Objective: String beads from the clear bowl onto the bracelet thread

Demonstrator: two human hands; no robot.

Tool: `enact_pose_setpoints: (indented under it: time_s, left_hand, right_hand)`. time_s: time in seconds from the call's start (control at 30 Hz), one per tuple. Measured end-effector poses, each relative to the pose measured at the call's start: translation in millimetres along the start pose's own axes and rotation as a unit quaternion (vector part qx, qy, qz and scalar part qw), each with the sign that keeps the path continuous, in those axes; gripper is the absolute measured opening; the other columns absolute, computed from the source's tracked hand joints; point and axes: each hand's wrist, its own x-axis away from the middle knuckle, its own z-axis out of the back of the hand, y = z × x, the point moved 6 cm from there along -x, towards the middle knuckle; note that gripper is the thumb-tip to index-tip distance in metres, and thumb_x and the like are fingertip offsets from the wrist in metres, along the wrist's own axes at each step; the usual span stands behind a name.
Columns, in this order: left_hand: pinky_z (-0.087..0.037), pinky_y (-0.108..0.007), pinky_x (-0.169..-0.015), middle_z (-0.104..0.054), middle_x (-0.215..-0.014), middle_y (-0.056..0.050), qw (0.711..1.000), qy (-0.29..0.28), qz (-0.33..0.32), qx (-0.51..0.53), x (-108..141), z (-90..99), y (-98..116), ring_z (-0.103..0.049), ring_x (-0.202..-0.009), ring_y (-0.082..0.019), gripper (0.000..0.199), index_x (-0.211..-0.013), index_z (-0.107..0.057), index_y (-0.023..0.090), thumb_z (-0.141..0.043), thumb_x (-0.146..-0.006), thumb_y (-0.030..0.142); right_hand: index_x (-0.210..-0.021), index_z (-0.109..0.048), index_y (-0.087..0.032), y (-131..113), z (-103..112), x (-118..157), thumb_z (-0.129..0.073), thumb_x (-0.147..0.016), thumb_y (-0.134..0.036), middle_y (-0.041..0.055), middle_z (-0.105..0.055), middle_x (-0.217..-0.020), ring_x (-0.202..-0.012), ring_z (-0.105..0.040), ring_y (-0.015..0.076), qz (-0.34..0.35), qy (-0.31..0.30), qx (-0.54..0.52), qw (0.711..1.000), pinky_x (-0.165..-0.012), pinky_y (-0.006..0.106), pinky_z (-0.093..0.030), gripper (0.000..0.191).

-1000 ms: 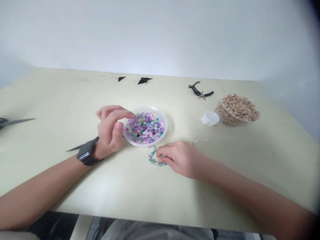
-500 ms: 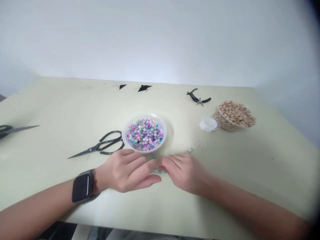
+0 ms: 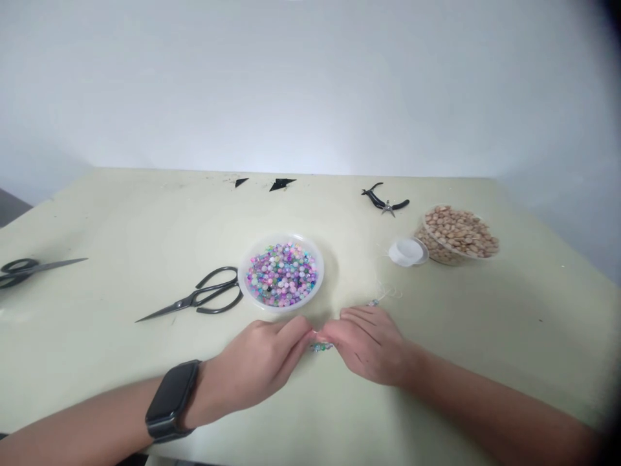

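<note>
My left hand point(image 3: 264, 362), with a dark watch on its wrist, pinches a thin clear string between thumb and fingers. Facing it, my right hand point(image 3: 366, 343) is closed on the same string, the fingertips of both hands nearly touching. A strand of small beads point(image 3: 321, 347) in blue and green tones hangs just below the fingertips. More of the strand shows behind my right hand, ending in loose thread point(image 3: 391, 291). Just beyond my hands sits a white bowl point(image 3: 246, 294) of pink, purple, white and teal beads point(image 3: 281, 275).
Black scissors point(image 3: 189, 299) lie left of the bowl, another pair point(image 3: 29, 270) at the far left. Behind are black scraps point(image 3: 281, 184) and small pliers point(image 3: 385, 202). At right, a white spool point(image 3: 406, 252) stands by a tub of tan beads point(image 3: 458, 233).
My left hand has moved down and right and closed its thumb and fingers on the string beside my right hand. The view has tilted up slightly.
</note>
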Motion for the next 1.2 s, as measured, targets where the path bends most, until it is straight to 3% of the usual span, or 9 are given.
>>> enact_pose_setpoints:
  time_s: [0.17, 0.27, 0.33, 0.43, 0.6, 0.8, 0.9, 1.1, 1.2]
  left_hand:
    - [-0.034, -0.022, -0.049, -0.053, -0.065, 0.008, 0.997, 0.003, 0.024, 0.076, 0, -6.5, -10, -0.049, -0.051, -0.008, 0.014, -0.093, -0.05, 0.021, -0.045, -0.106, 0.022]
    - [-0.03, -0.019, -0.046, -0.047, -0.061, 0.009, 0.994, 0.037, 0.005, 0.107, -3, -4.2, -9, -0.043, -0.048, -0.006, 0.016, -0.084, -0.046, 0.021, -0.051, -0.098, 0.014]
    - [-0.029, -0.018, -0.045, -0.046, -0.059, 0.009, 0.991, 0.063, -0.007, 0.117, -4, -1.2, -6, -0.041, -0.048, -0.005, 0.018, -0.081, -0.046, 0.021, -0.054, -0.093, 0.011]
    - [-0.029, -0.018, -0.045, -0.045, -0.058, 0.01, 0.988, 0.092, -0.011, 0.12, -5, 1.9, -3, -0.039, -0.047, -0.005, 0.018, -0.08, -0.047, 0.021, -0.055, -0.092, 0.01]
    - [-0.027, -0.017, -0.045, -0.041, -0.057, 0.01, 0.984, 0.137, -0.018, 0.109, -4, 6.1, -3, -0.036, -0.048, -0.004, 0.022, -0.079, -0.044, 0.021, -0.058, -0.095, 0.016]
    - [-0.028, -0.019, -0.047, -0.042, -0.055, 0.009, 0.981, 0.156, -0.057, 0.099, -6, 7.9, 1, -0.038, -0.048, -0.005, 0.025, -0.076, -0.041, 0.021, -0.057, -0.093, 0.012]
    - [-0.029, -0.022, -0.047, -0.042, -0.055, 0.009, 0.982, 0.148, -0.074, 0.094, -6, 5.2, 2, -0.037, -0.047, -0.007, 0.027, -0.075, -0.039, 0.022, -0.056, -0.092, 0.01]
    - [-0.027, -0.025, -0.048, -0.039, -0.054, 0.009, 0.983, 0.139, -0.096, 0.069, -3, -0.4, 2, -0.032, -0.047, -0.008, 0.025, -0.076, -0.041, 0.022, -0.056, -0.087, 0.006]
    - [-0.027, -0.024, -0.048, -0.038, -0.055, 0.009, 0.983, 0.143, -0.096, 0.064, -2, -2.1, 2, -0.031, -0.048, -0.008, 0.025, -0.076, -0.041, 0.022, -0.057, -0.086, 0.005]
  right_hand:
    - [-0.089, -0.056, -0.017, -1, -7, 1, -0.045, -0.101, -0.005, -0.0027, -0.053, -0.064, -0.058, -0.049, 0.0107, -0.004, -0.011, 0.006, 1.0, -0.057, 0.03, -0.031, 0.019]
    - [-0.09, -0.055, -0.016, -1, -7, 1, -0.048, -0.103, -0.009, -0.0025, -0.055, -0.066, -0.058, -0.05, 0.0107, -0.004, -0.005, 0.005, 1.0, -0.057, 0.029, -0.032, 0.017]
    - [-0.092, -0.055, -0.017, 1, -4, 2, -0.05, -0.105, -0.014, -0.0029, -0.057, -0.067, -0.059, -0.051, 0.0102, -0.031, 0.004, -0.017, 0.999, -0.058, 0.027, -0.034, 0.014]
    - [-0.096, -0.056, -0.017, 2, -1, 3, -0.051, -0.104, -0.018, -0.0038, -0.058, -0.07, -0.058, -0.049, 0.0084, -0.114, -0.003, -0.132, 0.985, -0.058, 0.024, -0.036, 0.009]
    - [-0.077, -0.054, -0.016, -5, -10, 9, -0.046, -0.104, -0.02, -0.0046, -0.037, -0.059, -0.052, -0.036, 0.0074, -0.24, -0.072, -0.289, 0.924, -0.053, 0.026, -0.029, 0.028]
    - [-0.114, -0.074, -0.011, 3, -29, 29, -0.058, -0.102, -0.046, -0.0021, -0.05, -0.058, -0.051, -0.042, 0.0085, -0.453, -0.061, -0.408, 0.791, -0.047, 0.021, -0.032, 0.04]
    - [-0.116, -0.077, -0.012, 3, -38, 34, -0.067, -0.096, -0.05, -0.0009, -0.054, -0.058, -0.051, -0.045, 0.0093, -0.496, -0.036, -0.442, 0.747, -0.047, 0.021, -0.036, 0.044]
    - [-0.095, -0.08, -0.015, 4, -34, 25, -0.07, -0.096, -0.035, -0.0011, -0.054, -0.06, -0.054, -0.043, 0.0076, -0.451, 0.035, -0.431, 0.781, -0.049, 0.02, -0.034, 0.023]
    - [-0.089, -0.077, -0.016, 6, -32, 22, -0.069, -0.096, -0.029, -0.0006, -0.06, -0.066, -0.059, -0.048, 0.0075, -0.431, 0.039, -0.411, 0.802, -0.053, 0.019, -0.038, 0.017]
